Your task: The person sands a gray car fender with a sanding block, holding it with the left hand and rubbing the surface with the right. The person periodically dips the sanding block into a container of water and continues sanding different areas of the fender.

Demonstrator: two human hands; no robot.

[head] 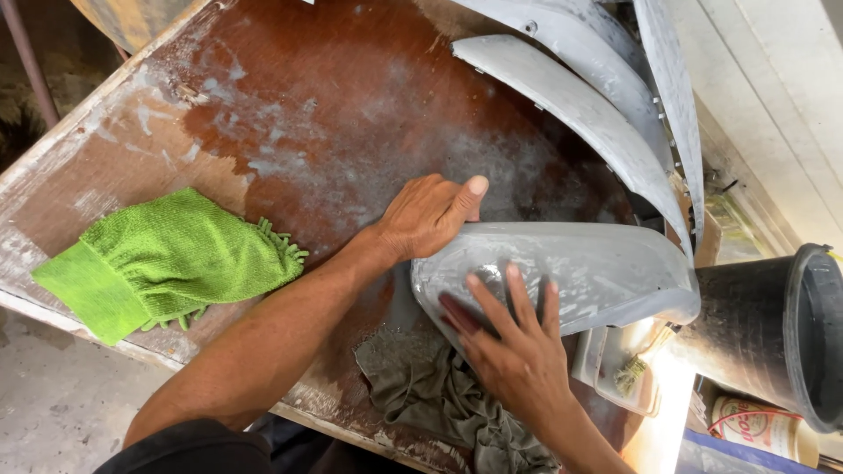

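Observation:
A grey, primer-coated curved body panel (606, 272) lies on the worn brown wooden table (307, 96). My left hand (430, 215) grips the panel's upper left edge, thumb on top. My right hand (518, 351) lies flat on the panel's wet face with the fingers spread, pressing a dark reddish piece (458, 314) under the fingertips; what it is cannot be made out. A dark grey rag (439, 395) lies crumpled on the table just under my right wrist.
A green microfibre wash mitt (167, 259) lies at the table's left. Two more grey curved panels (571, 96) lean at the back right. A black bucket (795, 329) stands at the right, a can (760, 426) beside it, a small tray with a brush (628, 373) below the panel.

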